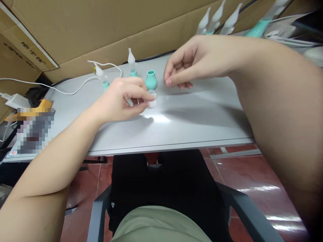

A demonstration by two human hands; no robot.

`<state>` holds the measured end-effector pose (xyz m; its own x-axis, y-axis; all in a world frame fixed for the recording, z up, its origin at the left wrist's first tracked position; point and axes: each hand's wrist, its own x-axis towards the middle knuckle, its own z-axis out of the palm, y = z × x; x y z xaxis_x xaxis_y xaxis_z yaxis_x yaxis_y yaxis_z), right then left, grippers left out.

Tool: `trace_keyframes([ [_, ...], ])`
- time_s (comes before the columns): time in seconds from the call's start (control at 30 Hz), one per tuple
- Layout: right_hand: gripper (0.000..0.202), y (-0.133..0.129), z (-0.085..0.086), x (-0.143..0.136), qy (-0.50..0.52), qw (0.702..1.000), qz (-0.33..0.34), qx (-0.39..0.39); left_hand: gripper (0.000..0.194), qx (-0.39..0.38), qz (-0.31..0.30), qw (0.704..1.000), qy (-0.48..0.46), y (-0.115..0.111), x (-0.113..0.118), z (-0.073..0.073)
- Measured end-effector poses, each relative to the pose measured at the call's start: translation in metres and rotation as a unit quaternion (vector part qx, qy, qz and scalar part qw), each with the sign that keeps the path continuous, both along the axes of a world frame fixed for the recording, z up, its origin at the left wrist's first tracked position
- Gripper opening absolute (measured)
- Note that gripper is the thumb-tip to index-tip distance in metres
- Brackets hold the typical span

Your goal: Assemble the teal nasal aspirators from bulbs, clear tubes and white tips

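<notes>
My left hand (131, 99) pinches a small clear plastic cylinder (152, 100) between thumb and fingertips, low over the table. Just behind it a teal rubber bulb (151, 80) stands upright with its round mouth uncovered. To the right of the bulb, my right hand (188, 64) hovers above the table, fingers loosely curled and nothing visible in them. Two assembled pieces, each a teal bulb with a clear tube and white pointed nozzle, stand farther back: one nasal aspirator (132, 64) beside the bulb, another aspirator (101, 75) partly behind my left hand.
More aspirators (228, 22) stand at the back right, partly behind my right arm. White cables (75, 92) cross the left of the grey table (176, 134). A charger (17, 101), a yellow object (44, 105) and a blurred-out item lie at left. Cardboard (106, 27) walls the back.
</notes>
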<state>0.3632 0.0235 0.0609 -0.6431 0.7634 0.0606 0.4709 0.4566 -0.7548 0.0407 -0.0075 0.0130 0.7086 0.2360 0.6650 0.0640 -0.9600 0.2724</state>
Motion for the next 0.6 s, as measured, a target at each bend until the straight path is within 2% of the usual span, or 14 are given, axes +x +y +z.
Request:
trace_keyframes([
  [0.1, 0.010, 0.001, 0.003, -0.005, -0.182, 0.983, -0.017, 0.015, 0.030, -0.029, 0.032, 0.997, 0.058, -0.006, 0.002, 0.001],
  [0.2, 0.012, 0.000, 0.002, -0.014, -0.261, 0.965, -0.036, 0.016, 0.028, -0.075, 0.077, 0.987, 0.118, -0.012, 0.009, 0.000],
  [0.3, 0.013, -0.002, 0.002, -0.017, -0.285, 0.958, -0.039, 0.012, 0.025, -0.093, 0.122, 0.975, 0.163, -0.015, 0.015, -0.003],
  [0.37, 0.017, -0.001, 0.003, -0.017, -0.287, 0.957, -0.036, 0.011, 0.023, -0.094, 0.128, 0.973, 0.169, -0.015, 0.016, -0.005],
  [0.5, 0.017, 0.000, 0.003, -0.016, -0.286, 0.957, -0.046, 0.017, 0.023, -0.096, 0.136, 0.977, 0.136, -0.013, 0.015, -0.006],
  [0.6, 0.012, 0.001, 0.001, -0.016, -0.280, 0.959, -0.040, 0.017, 0.025, -0.096, 0.165, 0.978, 0.088, -0.008, 0.012, -0.006],
])
